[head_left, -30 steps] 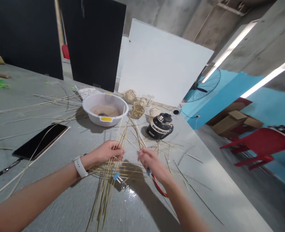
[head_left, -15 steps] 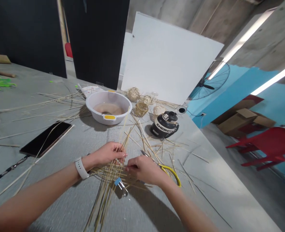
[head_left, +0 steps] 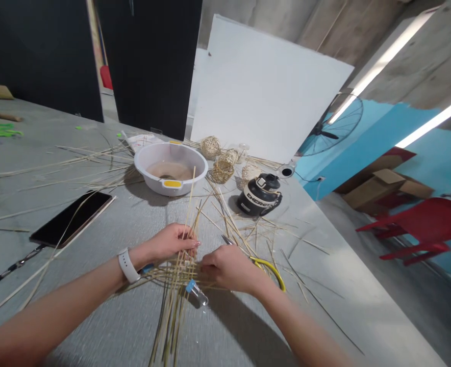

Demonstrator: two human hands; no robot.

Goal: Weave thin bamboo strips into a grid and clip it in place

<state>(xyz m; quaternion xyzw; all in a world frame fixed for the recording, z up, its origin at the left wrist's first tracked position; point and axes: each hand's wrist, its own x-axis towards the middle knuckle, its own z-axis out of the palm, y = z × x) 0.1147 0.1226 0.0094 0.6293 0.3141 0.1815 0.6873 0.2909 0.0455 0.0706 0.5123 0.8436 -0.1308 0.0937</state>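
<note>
A partly woven piece of thin bamboo strips [head_left: 172, 278] lies on the grey table, its long ends fanning toward me and upward. My left hand [head_left: 174, 242], with a white watch band on its wrist, pinches upright strips at the weave's far side. At the weave's right edge, my right hand [head_left: 231, 267] has its fingers curled together on crossing strips; its fingertips are partly hidden. A light-blue binder clip [head_left: 197, 292] grips the near part of the weave. Something blue [head_left: 148, 267], partly covered, shows beside my left wrist. Yellow-handled scissors [head_left: 269, 267] lie just beyond my right hand.
Behind the hands stand a white basin [head_left: 172, 168] of water and a black jug [head_left: 259, 196]. Several woven balls [head_left: 222, 172] sit farther back. A phone [head_left: 71, 218] with a cable lies left. Loose strips [head_left: 317, 300] are scattered on the right.
The weave has turned slightly, its near ends and the clip swinging right. The blue thing by my left wrist has come into view. Both hands stay almost in place.
</note>
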